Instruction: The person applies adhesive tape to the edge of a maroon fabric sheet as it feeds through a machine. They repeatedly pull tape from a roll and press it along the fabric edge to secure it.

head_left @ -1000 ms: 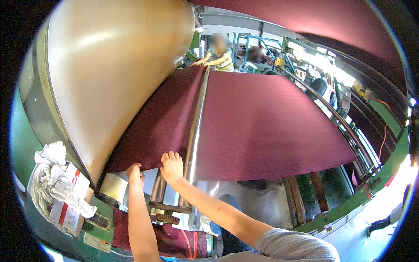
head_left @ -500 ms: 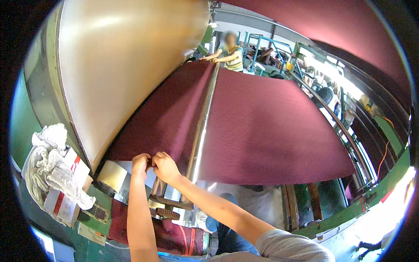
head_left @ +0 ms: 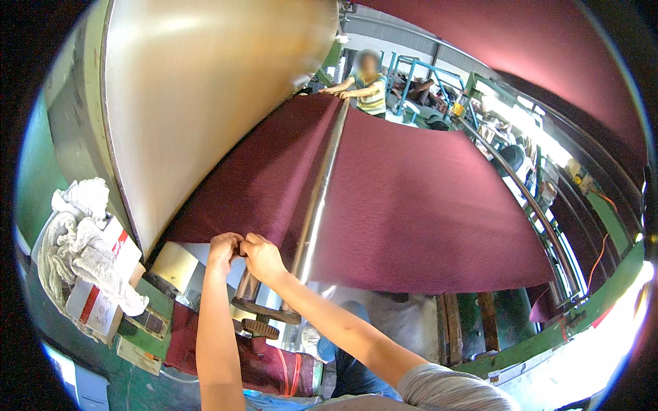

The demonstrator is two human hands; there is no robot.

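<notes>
Left of maroon cloth [head_left: 418,205], box [head_left: 103,314], blurred print [head_left: 120,242]

The left hand [head_left: 223,251] and the right hand [head_left: 262,256] are side by side at 8 o'clock, so close that they seem to touch. Both are curled up, with their knuckles toward 12 o'clock. The fingertips are hard to see. The left arm [head_left: 219,335] is bare and comes up from 7 o'clock, almost straight. The right arm [head_left: 343,325] comes in from 5 o'clock and slants toward 10 o'clock.
</notes>
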